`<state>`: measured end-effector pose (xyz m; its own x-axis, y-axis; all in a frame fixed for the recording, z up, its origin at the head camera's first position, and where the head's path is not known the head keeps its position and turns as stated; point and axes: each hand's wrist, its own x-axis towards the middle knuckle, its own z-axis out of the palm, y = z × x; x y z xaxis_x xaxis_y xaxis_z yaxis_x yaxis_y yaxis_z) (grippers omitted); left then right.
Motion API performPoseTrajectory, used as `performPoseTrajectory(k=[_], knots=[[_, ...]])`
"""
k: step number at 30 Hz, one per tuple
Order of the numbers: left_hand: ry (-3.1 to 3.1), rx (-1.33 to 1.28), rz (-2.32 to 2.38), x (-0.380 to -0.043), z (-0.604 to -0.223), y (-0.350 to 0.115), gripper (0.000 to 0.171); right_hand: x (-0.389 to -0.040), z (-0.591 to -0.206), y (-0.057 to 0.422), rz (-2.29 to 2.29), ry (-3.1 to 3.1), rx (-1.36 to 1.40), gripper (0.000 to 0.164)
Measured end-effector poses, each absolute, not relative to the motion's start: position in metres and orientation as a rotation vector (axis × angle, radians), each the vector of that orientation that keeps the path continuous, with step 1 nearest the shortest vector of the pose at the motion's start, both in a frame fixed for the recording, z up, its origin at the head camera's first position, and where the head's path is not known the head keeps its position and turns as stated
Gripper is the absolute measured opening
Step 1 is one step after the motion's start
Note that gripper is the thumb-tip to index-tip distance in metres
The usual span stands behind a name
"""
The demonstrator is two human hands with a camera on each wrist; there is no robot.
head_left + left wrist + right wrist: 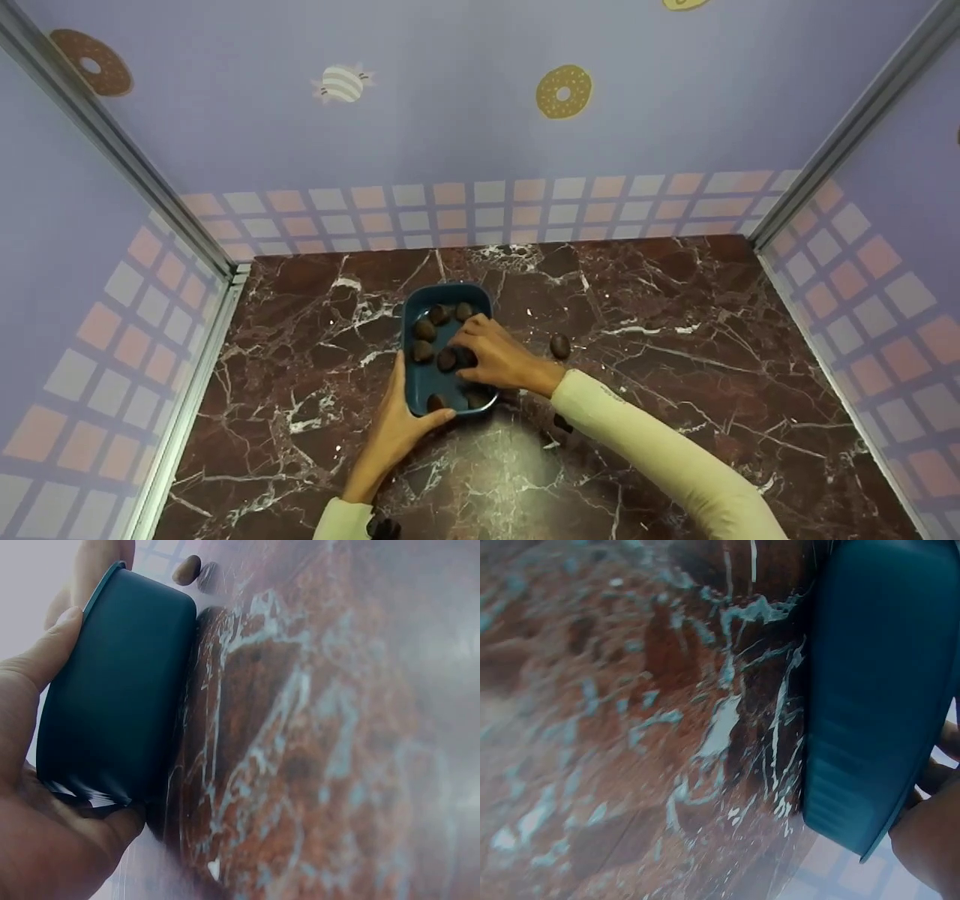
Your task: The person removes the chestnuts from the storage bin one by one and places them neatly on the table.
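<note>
A blue rectangular tray (442,381) stands on the marbled table and holds several brown, rounded nuts that look like chestnuts (424,330). My left hand (401,412) grips the tray at its near left corner, thumb over the near rim and fingers along the left side. In the left wrist view, the tray's outer wall (124,682) lies between thumb and fingers. Over the tray's right side, my right hand (491,352) reaches in with curled fingers, pinching a dark nut (466,357). The right wrist view shows mostly the tray's outer side (881,697); the fingertips are hidden behind its rim.
One loose nut (560,346) lies on the table (675,390) to the right of the tray, close to the right forearm. Printed wall panels (465,150) enclose the table at the back and both sides, with metal posts (847,120) at the corners.
</note>
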<state>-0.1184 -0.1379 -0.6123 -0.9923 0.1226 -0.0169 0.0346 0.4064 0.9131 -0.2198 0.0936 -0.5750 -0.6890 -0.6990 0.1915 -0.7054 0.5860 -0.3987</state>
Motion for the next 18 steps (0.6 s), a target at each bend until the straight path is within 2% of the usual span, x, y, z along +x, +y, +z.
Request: performPoseTrajectory(k=[18], knots=[[2.599,0.148,1.645,-0.118,-0.613,-0.139,0.128,-0.221,-0.584,0.07,0.324,-2.869,1.057,0.043]])
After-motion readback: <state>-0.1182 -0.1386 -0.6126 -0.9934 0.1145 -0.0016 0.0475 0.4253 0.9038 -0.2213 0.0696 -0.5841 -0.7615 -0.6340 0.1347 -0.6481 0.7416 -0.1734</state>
